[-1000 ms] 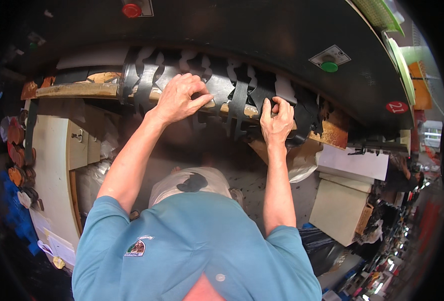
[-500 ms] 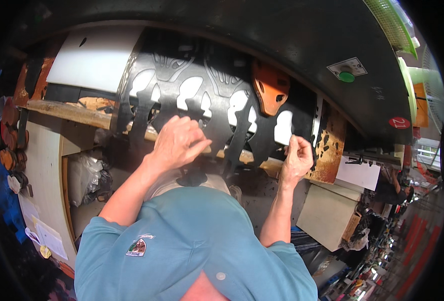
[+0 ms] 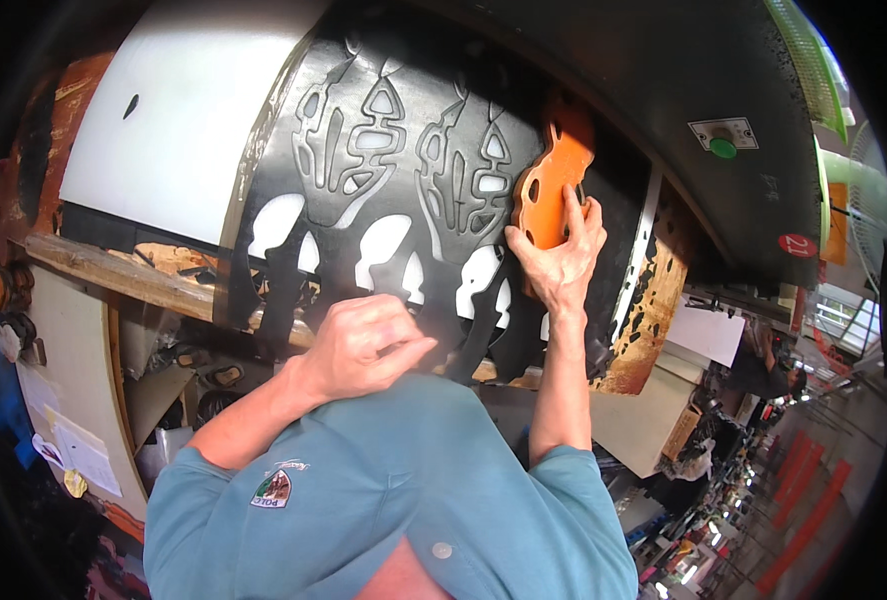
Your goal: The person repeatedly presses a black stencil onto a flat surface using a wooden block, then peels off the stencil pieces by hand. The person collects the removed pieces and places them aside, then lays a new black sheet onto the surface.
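Note:
My right hand [image 3: 565, 250] grips the near end of an orange, sole-shaped cutting die [image 3: 561, 150], thumb on its left side and fingers over its right side. The die lies on a black sheet [image 3: 348, 180] that has sole-shaped outlines cut into it and white showing through several openings. Along its near edge the sheet hangs in strips between cut-out gaps. My left hand [image 3: 368, 345] is closed, fingers curled, just in front of those strips; nothing shows in it.
A white board [image 3: 183, 110] lies left of the sheet, behind a wooden ledge [image 3: 123, 275]. Above and to the right hangs a dark machine beam [image 3: 633, 90] with a green button [image 3: 722, 148]. Black scraps dot a brown board [image 3: 653, 320] at right. A person is in the right background.
My right hand has moved up from the near right edge and taken hold of the orange die. My left hand has drawn back toward me. More of the cut outlines shows.

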`<state>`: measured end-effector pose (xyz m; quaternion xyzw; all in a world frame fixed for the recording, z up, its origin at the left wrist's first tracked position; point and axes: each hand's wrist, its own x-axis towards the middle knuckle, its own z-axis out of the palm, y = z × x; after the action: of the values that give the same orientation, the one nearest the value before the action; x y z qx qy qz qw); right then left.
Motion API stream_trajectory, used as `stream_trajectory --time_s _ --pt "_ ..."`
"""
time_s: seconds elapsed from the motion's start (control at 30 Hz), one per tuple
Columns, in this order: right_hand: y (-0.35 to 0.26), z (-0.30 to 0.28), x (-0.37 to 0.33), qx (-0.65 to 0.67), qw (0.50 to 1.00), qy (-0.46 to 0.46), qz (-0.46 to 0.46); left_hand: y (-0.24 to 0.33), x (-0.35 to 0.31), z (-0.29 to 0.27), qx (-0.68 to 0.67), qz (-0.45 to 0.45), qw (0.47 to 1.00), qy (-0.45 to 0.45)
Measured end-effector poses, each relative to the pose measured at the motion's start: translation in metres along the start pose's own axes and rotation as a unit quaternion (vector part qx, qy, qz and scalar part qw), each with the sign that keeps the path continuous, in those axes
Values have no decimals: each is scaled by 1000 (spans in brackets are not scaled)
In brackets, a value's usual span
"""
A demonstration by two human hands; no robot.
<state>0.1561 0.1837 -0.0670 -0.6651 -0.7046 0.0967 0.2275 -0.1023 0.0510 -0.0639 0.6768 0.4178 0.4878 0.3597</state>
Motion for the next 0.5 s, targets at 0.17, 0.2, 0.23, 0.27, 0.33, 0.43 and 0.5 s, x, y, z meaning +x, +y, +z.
stream_trajectory --time_s 0.17,0.2,0.23,0.27,0.33,0.43,0.5 --pt "-13 6 -17 -5 1000 -8 30 -19 71 28 80 54 995 -11" --pt "-14 7 -19 -6 999 -9 34 -26 81 31 123 27 989 -73" --pt "-13 8 -21 -9 999 -8 38 -35 88 33 157 29 983 -94" --pt "-12 7 -23 2 1000 2 22 -42 93 37 189 33 975 -114" --pt "-5 2 -22 15 999 -18 29 -52 94 41 244 18 954 -176" --pt "7 -14 -13 108 991 -52 58 -58 90 41 262 53 950 -164" --pt "20 -33 -4 316 936 -83 128 -56 89 40 270 48 948 -164"
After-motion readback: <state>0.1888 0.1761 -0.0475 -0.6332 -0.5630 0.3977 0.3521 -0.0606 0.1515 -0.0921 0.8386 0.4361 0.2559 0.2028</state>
